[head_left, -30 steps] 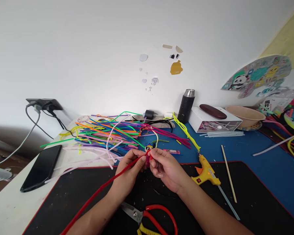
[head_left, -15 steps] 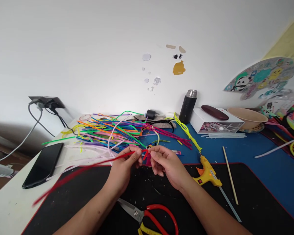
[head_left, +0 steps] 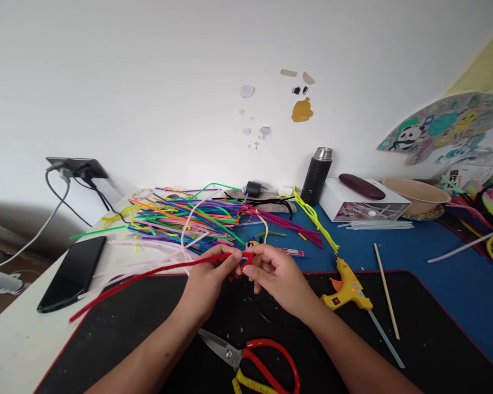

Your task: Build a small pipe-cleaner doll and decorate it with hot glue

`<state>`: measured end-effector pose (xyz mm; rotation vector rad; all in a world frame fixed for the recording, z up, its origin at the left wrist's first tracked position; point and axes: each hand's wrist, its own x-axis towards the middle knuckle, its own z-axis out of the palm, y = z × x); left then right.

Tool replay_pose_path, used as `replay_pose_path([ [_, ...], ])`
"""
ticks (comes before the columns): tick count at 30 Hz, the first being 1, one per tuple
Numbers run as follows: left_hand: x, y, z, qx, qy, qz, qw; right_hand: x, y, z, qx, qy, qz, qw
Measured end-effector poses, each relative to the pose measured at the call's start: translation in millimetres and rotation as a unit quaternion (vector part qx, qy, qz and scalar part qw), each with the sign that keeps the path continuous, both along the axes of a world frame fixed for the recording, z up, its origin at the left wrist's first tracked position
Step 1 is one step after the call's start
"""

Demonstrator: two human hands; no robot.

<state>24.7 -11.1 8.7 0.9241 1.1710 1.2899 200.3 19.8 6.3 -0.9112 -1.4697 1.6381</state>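
We see two bare hands that meet above the far edge of a black mat (head_left: 139,312), which lies on the counter (head_left: 14,350). Between them is a red fuzzy stem (head_left: 156,269). The left hand (head_left: 211,279) has its thumb and forefinger closed upon this stem, and from there the long part goes over the hand and slopes to the near left, its free end above the edge of the mat. The right hand (head_left: 279,276) pinches the short end, where the stem is bent into a small loop; its thumb and forefinger are together, the other fingers are curled loosely.

Just beyond the fingertips we notice a small colourful piece (head_left: 252,243), mostly hidden. On the near side of the hands lie scissors (head_left: 231,355) with red and yellow handles. To the right, a yellow glue gun (head_left: 347,291) rests, with a pale glue stick (head_left: 386,336) coming out of its back, and a wooden stick (head_left: 387,291) lies beside it. To the far left we find a pile of coloured stems (head_left: 189,216), and nearer, a black phone (head_left: 72,273). At the far right, a black bottle (head_left: 316,178) stands next to a white box (head_left: 332,198).
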Motion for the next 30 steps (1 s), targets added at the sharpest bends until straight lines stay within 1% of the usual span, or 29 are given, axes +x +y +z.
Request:
replay_pose_path([
  [6,1,-1,-1.2,-0.002,0.002,-0.002,1.000,2,-1,-4.3,0.047,-0.060,-0.014,0.997],
  [10,2,-2,-2.8,-0.002,0.005,-0.017,1.000,3,0,-6.0,0.063,-0.060,-0.029,0.996],
  [18,4,-1,0.3,-0.009,-0.056,-0.024,0.998,3,0,-5.9,0.063,-0.068,-0.029,0.995],
  [22,4,-2,-1.0,-0.007,-0.055,-0.031,0.998,3,1,-5.2,0.060,-0.060,-0.033,0.996],
  [26,2,-1,-6.0,0.004,-0.055,-0.043,0.998,4,2,-4.2,0.055,-0.052,-0.037,0.996],
  [30,0,0,-11.1,0.022,-0.022,-0.053,0.998,4,2,-5.8,0.050,-0.064,-0.041,0.996],
])
